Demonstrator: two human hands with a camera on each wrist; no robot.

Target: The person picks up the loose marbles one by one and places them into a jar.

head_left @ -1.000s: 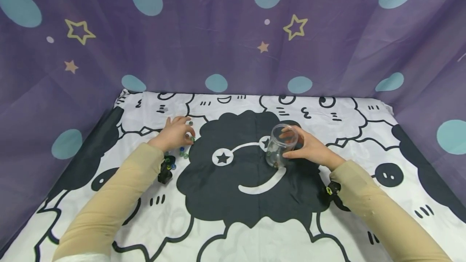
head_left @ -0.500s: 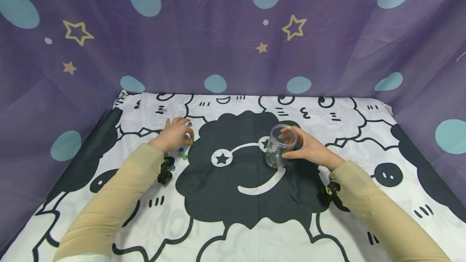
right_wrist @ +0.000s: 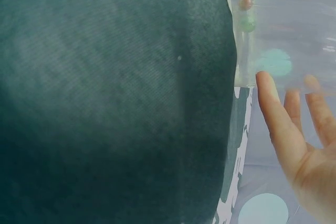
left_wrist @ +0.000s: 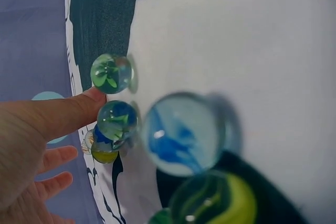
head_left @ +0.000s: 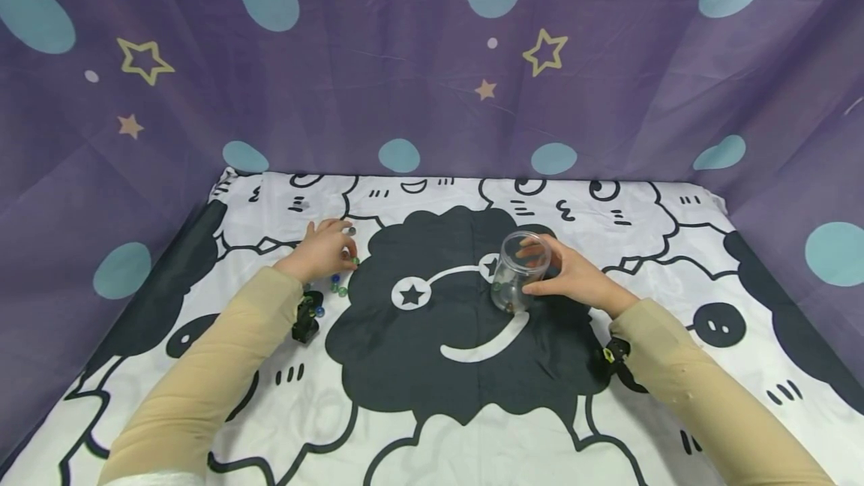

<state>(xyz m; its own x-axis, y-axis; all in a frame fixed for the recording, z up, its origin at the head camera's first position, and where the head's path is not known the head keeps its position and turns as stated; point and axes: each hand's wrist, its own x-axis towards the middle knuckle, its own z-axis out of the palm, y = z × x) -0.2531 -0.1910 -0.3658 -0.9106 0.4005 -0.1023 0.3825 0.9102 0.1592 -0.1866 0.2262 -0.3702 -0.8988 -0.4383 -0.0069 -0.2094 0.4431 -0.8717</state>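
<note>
At the left, my left hand (head_left: 321, 255) reaches down to the cloth. Its thumb and index finger pinch a green glass marble (head_left: 355, 261), which the left wrist view shows at the fingertips. Several more marbles lie close by, among them a blue marble (head_left: 335, 277), a clear green marble (head_left: 343, 292) and a dark marble (head_left: 351, 230) by the index finger. Right of centre my right hand (head_left: 574, 273) grips a clear plastic jar (head_left: 518, 276) from its right side. The jar stands upright without a lid, with a reddish and a green marble at its bottom.
A white tablecloth (head_left: 459, 448) with black cartoon sheep covers the table. Behind it and at the sides hangs a purple curtain (head_left: 378, 88). In the left wrist view a blue-swirled marble (left_wrist: 181, 134) and a yellow-green marble (left_wrist: 212, 200) lie nearest the camera.
Both hands stay nearly where they were. The left fingertips shift only slightly around the green marble, and the jar keeps its place.
</note>
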